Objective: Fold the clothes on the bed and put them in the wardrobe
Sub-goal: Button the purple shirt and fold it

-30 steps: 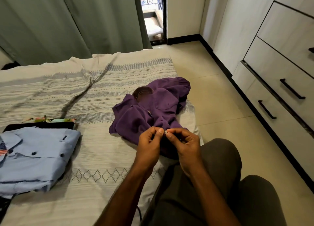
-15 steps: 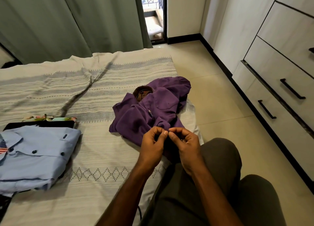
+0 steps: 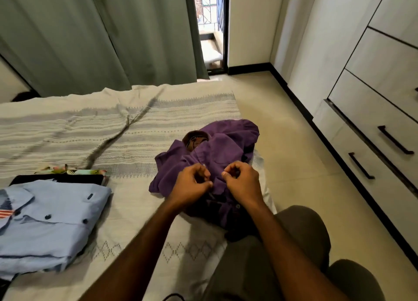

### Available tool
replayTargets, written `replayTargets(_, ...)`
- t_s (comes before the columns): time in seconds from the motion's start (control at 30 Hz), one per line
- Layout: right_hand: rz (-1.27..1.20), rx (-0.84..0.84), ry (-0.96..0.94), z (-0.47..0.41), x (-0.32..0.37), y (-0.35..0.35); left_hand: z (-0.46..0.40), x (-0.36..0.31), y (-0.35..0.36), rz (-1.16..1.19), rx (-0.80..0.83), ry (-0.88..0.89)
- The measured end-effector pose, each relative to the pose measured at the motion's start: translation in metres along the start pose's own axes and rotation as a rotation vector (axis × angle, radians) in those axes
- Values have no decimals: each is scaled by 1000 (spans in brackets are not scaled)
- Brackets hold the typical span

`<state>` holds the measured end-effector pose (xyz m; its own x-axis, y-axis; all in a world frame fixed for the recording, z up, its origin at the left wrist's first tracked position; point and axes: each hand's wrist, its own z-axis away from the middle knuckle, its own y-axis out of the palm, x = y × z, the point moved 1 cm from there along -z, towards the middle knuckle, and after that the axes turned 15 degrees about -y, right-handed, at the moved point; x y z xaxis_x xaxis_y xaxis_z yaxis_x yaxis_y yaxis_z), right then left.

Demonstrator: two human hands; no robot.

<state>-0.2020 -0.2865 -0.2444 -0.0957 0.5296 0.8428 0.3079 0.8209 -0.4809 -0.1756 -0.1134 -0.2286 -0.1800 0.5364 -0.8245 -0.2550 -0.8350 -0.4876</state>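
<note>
Pinching purple shirt (image 3: 228,142), collar seemingly away.

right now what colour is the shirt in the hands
Purple shirt, clearest in the head view.

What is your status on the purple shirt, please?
Left hand and right hand both pinching purple shirt front. Shirt unfolded on bed. Nothing in the way.

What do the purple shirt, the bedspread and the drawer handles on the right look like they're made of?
Purple shirt: soft woven cloth, probably cotton, matte; it crumples in loose folds and has small buttons. Bedspread: woven textile, cream with grey stitched bands and diamond patterns, matte and slightly wrinkled. Drawer handles: dark rigid bars, likely black-coated metal, though plastic can't be ruled out.
</note>
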Motion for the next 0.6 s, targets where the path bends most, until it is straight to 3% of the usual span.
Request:
replayTargets(0.1, 156, 79, -111, -37, 5, 14, -43, -13, -21, -169, -191, 70)
replayTargets(0.2, 238, 217, -245, -70, 4, 31, -78, -5, -36, -450, -215, -17)
replayTargets(0.33, 390, 442, -313, -107, 0, 53, -88, 18, -38, -473, 174, -49)
replayTargets(0.43, 528, 426, -303, -132, -1, 61, -81, 21, -37, -471, 406, -31)
replayTargets(0.53, 536, 464, -152, -151, -2, 69, -86, 29, -43, -335, 484, -123)
replayTargets(0.6, 549, 547, 19, -160, -1, 73, -91, 32, -46, -235, 407, -123)
